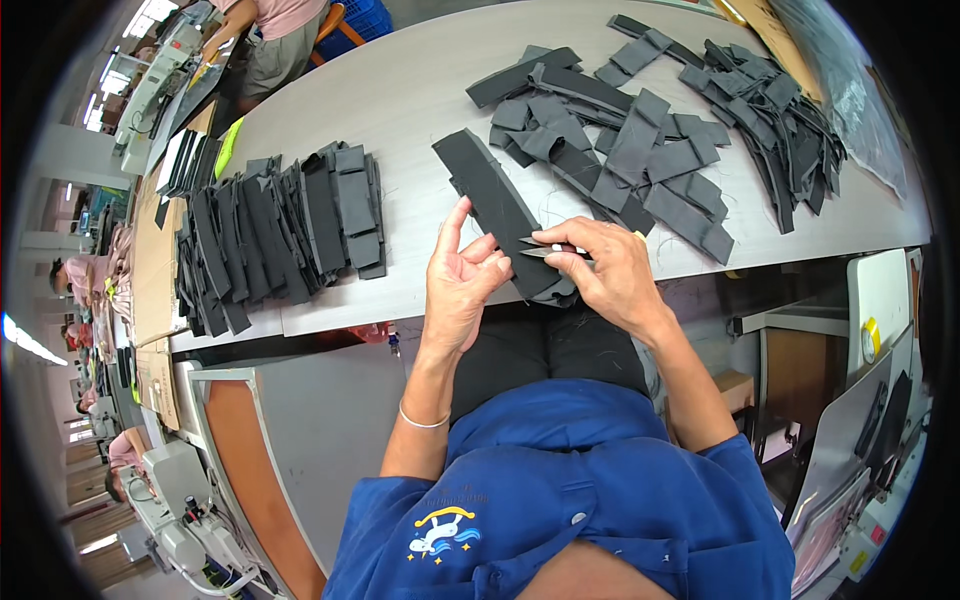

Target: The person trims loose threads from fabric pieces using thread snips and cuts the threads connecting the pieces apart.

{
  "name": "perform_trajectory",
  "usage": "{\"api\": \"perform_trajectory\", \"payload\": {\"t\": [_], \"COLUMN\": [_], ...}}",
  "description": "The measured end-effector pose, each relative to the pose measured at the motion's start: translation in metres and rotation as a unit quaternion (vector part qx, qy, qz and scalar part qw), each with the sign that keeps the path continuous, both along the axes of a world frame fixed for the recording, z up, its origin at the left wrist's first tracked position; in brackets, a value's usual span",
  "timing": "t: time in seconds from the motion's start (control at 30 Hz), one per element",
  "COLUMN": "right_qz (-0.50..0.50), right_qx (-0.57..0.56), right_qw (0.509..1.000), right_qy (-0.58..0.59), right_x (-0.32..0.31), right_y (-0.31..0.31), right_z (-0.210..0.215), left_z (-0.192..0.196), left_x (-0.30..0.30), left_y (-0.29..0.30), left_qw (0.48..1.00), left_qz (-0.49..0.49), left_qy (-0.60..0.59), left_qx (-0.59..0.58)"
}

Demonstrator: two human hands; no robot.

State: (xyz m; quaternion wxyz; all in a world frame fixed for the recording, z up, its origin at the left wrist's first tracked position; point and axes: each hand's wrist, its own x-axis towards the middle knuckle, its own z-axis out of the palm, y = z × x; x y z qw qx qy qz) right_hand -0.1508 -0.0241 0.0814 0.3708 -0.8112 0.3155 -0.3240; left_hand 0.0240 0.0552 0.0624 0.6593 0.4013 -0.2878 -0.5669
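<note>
My left hand (pixel 462 282) pinches the near end of a long black fabric strip (pixel 490 195) that slants up and away over the grey table (pixel 400 100). My right hand (pixel 610 270) grips small metal thread snips (pixel 545 248), their pointed blades aimed left at the strip's edge, close to my left fingertips. The strip's lower end bunches between both hands. A thin bracelet circles my left wrist.
A neat overlapping stack of black fabric pieces (pixel 275 230) lies at the table's left. A loose heap of black strips (pixel 660 130) spreads at the right. Another person (pixel 270 30) sits at the far end. Sewing machines (pixel 185 520) stand at the lower left.
</note>
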Motion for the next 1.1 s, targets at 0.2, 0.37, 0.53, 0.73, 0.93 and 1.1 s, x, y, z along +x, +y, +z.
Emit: {"api": "perform_trajectory", "payload": {"t": [0.2,0.37,0.53,0.73,0.93,1.1], "right_qz": [0.016,0.001,-0.026,-0.015,0.012,-0.002], "right_qx": [-0.009,-0.023,-0.014,0.006,-0.104,-0.117], "right_qw": [1.0,1.0,0.999,1.0,0.994,0.993], "right_qy": [0.004,-0.003,0.024,0.001,0.028,0.01], "right_x": [0.01,0.013,0.015,0.019,0.014,0.016], "right_y": [0.001,0.002,0.007,0.01,0.003,-0.001], "right_z": [-0.009,-0.013,-0.007,-0.012,-0.015,-0.016], "left_z": [-0.004,0.001,0.0,-0.004,-0.004,0.003], "left_x": [0.005,0.009,0.009,0.011,0.016,0.009], "left_y": [0.002,0.001,0.002,0.004,0.007,0.006], "left_qw": [1.0,0.999,0.999,0.998,0.997,0.997], "left_qz": [-0.018,-0.04,-0.028,-0.035,-0.06,-0.029], "left_qy": [-0.018,-0.027,-0.033,-0.048,0.007,0.031], "left_qx": [0.008,0.017,0.026,0.024,0.04,0.071]}}
